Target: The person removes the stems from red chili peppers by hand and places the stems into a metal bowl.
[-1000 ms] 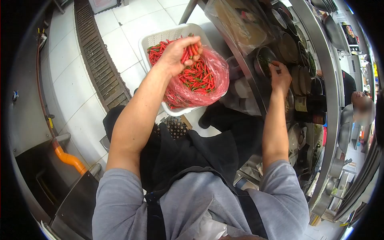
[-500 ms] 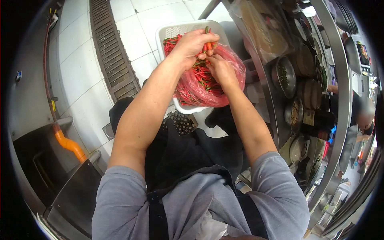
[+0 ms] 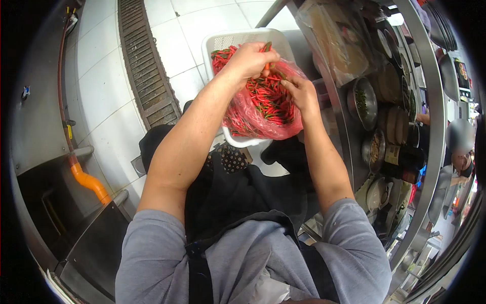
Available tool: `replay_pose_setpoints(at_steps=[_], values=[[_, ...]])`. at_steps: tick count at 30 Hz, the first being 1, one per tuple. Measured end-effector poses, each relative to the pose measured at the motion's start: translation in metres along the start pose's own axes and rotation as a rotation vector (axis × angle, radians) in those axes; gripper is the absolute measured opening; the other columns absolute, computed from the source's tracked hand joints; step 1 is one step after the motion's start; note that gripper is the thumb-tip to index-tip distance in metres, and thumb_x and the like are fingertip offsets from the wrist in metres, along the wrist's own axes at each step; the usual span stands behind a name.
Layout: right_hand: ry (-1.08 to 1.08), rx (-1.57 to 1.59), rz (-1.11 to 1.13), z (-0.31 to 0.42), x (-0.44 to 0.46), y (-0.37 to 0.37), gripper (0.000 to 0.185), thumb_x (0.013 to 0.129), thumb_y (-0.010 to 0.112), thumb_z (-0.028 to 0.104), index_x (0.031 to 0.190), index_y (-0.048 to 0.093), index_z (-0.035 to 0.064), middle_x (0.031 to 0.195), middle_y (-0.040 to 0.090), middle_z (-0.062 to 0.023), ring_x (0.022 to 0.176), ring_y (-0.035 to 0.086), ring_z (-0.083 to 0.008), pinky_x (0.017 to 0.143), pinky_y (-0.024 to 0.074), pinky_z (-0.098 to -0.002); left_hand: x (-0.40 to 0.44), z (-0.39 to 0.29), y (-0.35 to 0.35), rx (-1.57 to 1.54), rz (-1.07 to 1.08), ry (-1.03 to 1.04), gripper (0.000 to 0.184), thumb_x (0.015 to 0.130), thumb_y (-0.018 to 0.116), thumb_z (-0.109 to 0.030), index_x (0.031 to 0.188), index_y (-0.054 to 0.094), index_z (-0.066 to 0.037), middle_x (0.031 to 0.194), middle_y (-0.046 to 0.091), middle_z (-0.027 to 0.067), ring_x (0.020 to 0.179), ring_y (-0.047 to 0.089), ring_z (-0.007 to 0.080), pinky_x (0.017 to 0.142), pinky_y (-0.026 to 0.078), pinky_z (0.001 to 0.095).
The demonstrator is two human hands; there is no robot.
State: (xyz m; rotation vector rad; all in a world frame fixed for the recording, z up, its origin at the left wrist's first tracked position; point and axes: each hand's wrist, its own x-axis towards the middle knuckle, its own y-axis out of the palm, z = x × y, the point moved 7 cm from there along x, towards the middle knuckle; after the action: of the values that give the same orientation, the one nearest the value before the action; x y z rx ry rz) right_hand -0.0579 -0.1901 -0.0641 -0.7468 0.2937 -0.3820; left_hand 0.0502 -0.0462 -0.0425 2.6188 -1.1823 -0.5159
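Note:
My left hand [image 3: 251, 61] is closed around a few red chili peppers [image 3: 268, 47], their tips poking out past the thumb. Just to the right, my right hand [image 3: 302, 92] has thumb and fingertips pinched together over the bag's opening; whatever lies between them is too small to make out. Beneath both hands a pink plastic bag [image 3: 242, 117] gapes, full of loose red chilies [image 3: 271, 99] with green stems. The bag sits inside a white plastic basket [image 3: 206, 50]. More chilies [image 3: 221, 58] lie in the basket's left side, outside the bag.
A metal shelf rack [image 3: 340, 114] stands close on the right, with metal bowls [image 3: 362, 104] and a plastic-wrapped item on it. A floor drain grate [image 3: 147, 66] crosses the white tiles at left. An orange pipe [image 3: 90, 183] runs by the steel unit. Another person is at far right.
My right hand has drawn away from my left, to the right and slightly down, uncovering more chilies in the bag. Fewer chilies show in my left hand. The view has shifted slightly.

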Motion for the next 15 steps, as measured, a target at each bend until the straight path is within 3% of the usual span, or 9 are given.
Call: replay_pose_setpoints(at_steps=[1, 2, 5, 6, 7, 11, 13, 15], values=[[0.163, 0.227, 0.033, -0.006, -0.01, -0.004, 0.019, 0.087, 0.066, 0.019, 0.084, 0.066, -0.0001, 0.061, 0.062, -0.0056, 0.05, 0.058, -0.0169, 0.049, 0.0445, -0.0291, 0.001, 0.002, 0.004, 0.112, 0.004, -0.017, 0.014, 0.087, 0.063, -0.021, 0.088, 0.061, -0.007, 0.069, 0.057, -0.0018, 0.055, 0.05, 0.0047, 0.043, 0.032, 0.0194], [0.156, 0.407, 0.016, -0.008, -0.018, -0.006, 0.021, 0.09, 0.064, 0.02, 0.079, 0.064, 0.0024, 0.06, 0.058, 0.0006, 0.045, 0.049, -0.0052, 0.042, 0.0357, -0.021, 0.0, 0.005, 0.008, 0.235, 0.008, -0.023, 0.013, 0.086, 0.064, -0.02, 0.089, 0.063, -0.007, 0.069, 0.058, -0.0026, 0.054, 0.05, 0.0044, 0.044, 0.032, 0.0195], [0.144, 0.516, 0.015, 0.001, -0.04, -0.014, 0.019, 0.089, 0.065, 0.019, 0.077, 0.064, 0.0043, 0.059, 0.057, 0.0009, 0.044, 0.049, -0.0061, 0.042, 0.036, -0.0213, 0.006, 0.031, 0.034, 0.264, 0.154, 0.026, 0.012, 0.086, 0.065, -0.018, 0.09, 0.064, -0.007, 0.069, 0.057, -0.0035, 0.054, 0.049, 0.0045, 0.044, 0.032, 0.0194], [0.137, 0.561, 0.01, 0.002, -0.044, -0.014, 0.02, 0.089, 0.064, 0.019, 0.076, 0.063, 0.0045, 0.058, 0.057, 0.0011, 0.043, 0.049, -0.0064, 0.042, 0.0363, -0.0214, 0.002, 0.041, 0.044, 0.165, 0.23, -0.098, 0.011, 0.085, 0.066, -0.016, 0.092, 0.064, -0.007, 0.069, 0.058, -0.0036, 0.054, 0.049, 0.004, 0.044, 0.032, 0.0186], [0.134, 0.562, -0.001, 0.003, -0.048, -0.015, 0.02, 0.089, 0.064, 0.019, 0.076, 0.063, 0.0045, 0.058, 0.057, 0.0011, 0.043, 0.049, -0.0064, 0.042, 0.0363, -0.0214, -0.002, 0.042, 0.052, 0.125, 0.292, -0.091, 0.013, 0.085, 0.067, -0.017, 0.095, 0.064, -0.008, 0.069, 0.058, -0.0033, 0.054, 0.049, 0.0035, 0.044, 0.032, 0.0174], [0.086, 0.577, -0.054, 0.019, -0.065, -0.027, 0.02, 0.089, 0.065, 0.017, 0.076, 0.063, 0.0025, 0.058, 0.056, 0.0011, 0.046, 0.049, -0.007, 0.043, 0.0372, -0.0231, -0.007, 0.038, 0.064, 0.036, 0.279, -0.037, 0.014, 0.086, 0.067, -0.016, 0.094, 0.063, -0.006, 0.07, 0.059, -0.0017, 0.053, 0.049, 0.0043, 0.044, 0.033, 0.0185], [0.083, 0.323, 0.002, 0.015, -0.07, -0.027, 0.018, 0.089, 0.065, 0.016, 0.078, 0.063, 0.0018, 0.06, 0.057, 0.0008, 0.048, 0.049, -0.007, 0.045, 0.0372, -0.0236, -0.006, 0.036, 0.069, 0.005, 0.273, -0.012, 0.013, 0.086, 0.066, -0.015, 0.093, 0.062, -0.005, 0.07, 0.059, -0.0006, 0.052, 0.05, 0.0054, 0.044, 0.035, 0.0202], [0.085, 0.352, 0.009, 0.003, -0.07, -0.027, 0.015, 0.088, 0.065, 0.014, 0.081, 0.066, 0.0012, 0.062, 0.058, 0.0003, 0.05, 0.049, -0.0069, 0.047, 0.0374, -0.0235, -0.005, 0.036, 0.074, -0.022, 0.299, 0.023, 0.014, 0.086, 0.068, -0.018, 0.09, 0.062, -0.007, 0.068, 0.058, -0.002, 0.054, 0.05, 0.0052, 0.047, 0.037, 0.0201]])
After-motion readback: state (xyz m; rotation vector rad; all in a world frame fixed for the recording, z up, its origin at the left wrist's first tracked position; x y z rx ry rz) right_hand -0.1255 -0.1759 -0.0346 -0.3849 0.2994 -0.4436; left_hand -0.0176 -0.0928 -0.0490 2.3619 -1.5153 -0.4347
